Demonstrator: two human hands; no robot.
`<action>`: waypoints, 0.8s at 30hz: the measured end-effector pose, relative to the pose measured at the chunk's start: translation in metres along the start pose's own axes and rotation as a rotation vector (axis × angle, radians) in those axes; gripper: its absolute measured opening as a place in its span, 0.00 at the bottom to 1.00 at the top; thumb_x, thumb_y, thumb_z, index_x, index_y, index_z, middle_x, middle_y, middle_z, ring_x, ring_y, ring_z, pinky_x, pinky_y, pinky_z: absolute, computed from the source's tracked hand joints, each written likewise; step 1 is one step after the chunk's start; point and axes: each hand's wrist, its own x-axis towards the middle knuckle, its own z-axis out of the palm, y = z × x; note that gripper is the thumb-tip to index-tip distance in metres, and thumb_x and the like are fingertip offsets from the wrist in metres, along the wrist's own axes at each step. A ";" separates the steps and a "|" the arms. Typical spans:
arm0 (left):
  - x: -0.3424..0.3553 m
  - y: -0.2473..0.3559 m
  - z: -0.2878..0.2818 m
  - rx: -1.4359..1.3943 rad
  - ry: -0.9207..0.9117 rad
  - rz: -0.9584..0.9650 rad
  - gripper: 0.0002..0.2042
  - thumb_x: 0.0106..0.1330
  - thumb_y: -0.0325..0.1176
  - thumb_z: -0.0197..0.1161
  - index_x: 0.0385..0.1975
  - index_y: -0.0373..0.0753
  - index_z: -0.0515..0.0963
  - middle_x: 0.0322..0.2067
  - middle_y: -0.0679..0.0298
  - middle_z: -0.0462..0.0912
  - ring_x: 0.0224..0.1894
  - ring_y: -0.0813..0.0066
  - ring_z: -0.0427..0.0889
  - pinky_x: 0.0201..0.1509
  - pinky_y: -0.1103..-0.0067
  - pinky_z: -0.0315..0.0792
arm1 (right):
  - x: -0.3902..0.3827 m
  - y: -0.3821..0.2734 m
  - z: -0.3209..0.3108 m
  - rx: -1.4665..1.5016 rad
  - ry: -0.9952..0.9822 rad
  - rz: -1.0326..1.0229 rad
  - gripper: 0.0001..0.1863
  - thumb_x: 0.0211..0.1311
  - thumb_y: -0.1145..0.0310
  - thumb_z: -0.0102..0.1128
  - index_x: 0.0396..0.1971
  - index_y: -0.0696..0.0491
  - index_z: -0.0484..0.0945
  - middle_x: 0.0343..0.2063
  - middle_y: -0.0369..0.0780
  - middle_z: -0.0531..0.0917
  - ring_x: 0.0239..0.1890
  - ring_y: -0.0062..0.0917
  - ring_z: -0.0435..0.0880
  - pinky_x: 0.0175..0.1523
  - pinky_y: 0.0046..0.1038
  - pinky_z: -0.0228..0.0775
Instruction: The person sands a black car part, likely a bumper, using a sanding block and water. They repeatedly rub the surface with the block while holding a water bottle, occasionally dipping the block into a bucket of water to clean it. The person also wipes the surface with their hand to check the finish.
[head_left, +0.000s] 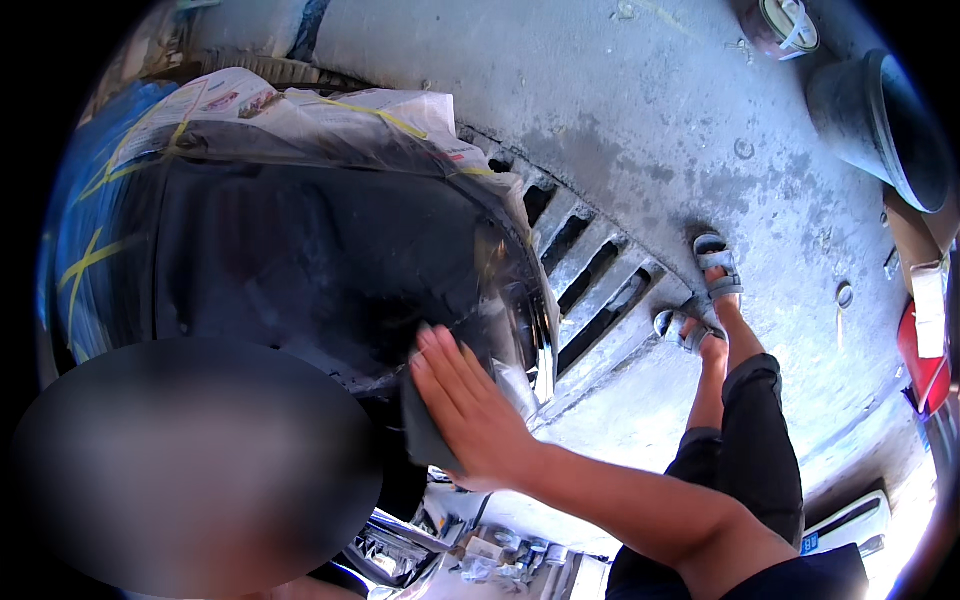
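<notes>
My right hand [455, 400] reaches in from the lower right, its fingers straight and close together. Under the palm and fingers it presses a dark grey sheet [428, 425], which looks like sandpaper, at the lower edge of a glossy black car panel [300, 240]. Scuffed, dull patches show on the panel just beyond the fingertips. Printed newspaper [370, 110], held by yellow tape [385, 115], covers the panel's far border. My left hand does not show; a large blurred oval hides the lower left.
Blue plastic film [75, 250] wraps the left side. A slotted drain grate [590, 270] lies along the panel's right. On the concrete floor [640, 100] stand a grey bucket [850, 120] and a small tub [780, 28]. Sandalled feet [715, 270] are beside the grate. Clutter [500, 555] lies at the bottom.
</notes>
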 end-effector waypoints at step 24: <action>-0.002 -0.003 -0.004 0.069 -0.049 0.077 0.42 0.62 0.55 0.64 0.72 0.45 0.53 0.66 0.51 0.67 0.63 0.46 0.74 0.66 0.51 0.66 | -0.001 0.007 0.018 0.061 0.096 0.056 0.52 0.53 0.56 0.69 0.70 0.67 0.49 0.72 0.59 0.47 0.76 0.50 0.42 0.77 0.46 0.35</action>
